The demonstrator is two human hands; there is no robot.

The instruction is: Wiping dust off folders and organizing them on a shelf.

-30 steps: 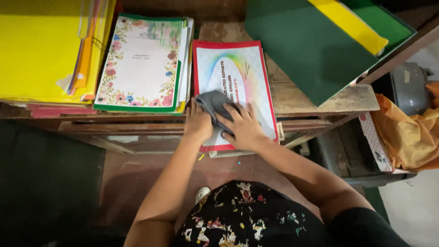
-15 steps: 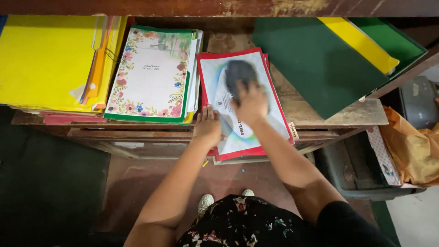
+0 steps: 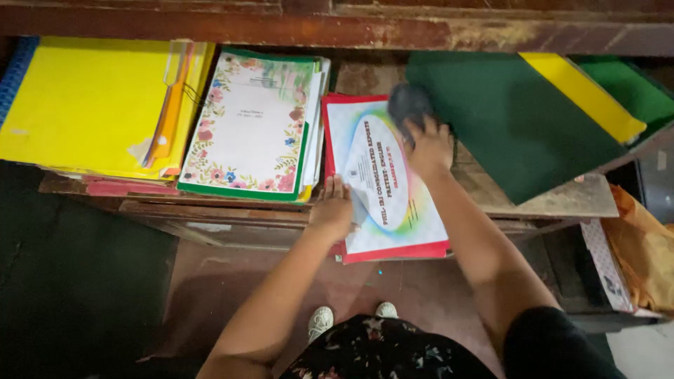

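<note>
Red-bordered booklet (image 3: 382, 179) under both hands

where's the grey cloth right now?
The grey cloth is under the right hand, at the top right corner of the red-edged booklet, beside the dark green folder.

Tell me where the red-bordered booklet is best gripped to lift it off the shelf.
Probably the red-bordered booklet by its near edge, from the front: that edge overhangs the wooden shelf, leaving room beneath. The left hand rests there; the right hand presses a dark cloth at the far end.

Yellow folders (image 3: 91, 105), a floral-bordered booklet (image 3: 253, 126) and green folders (image 3: 512, 119) lie on the shelf.
</note>
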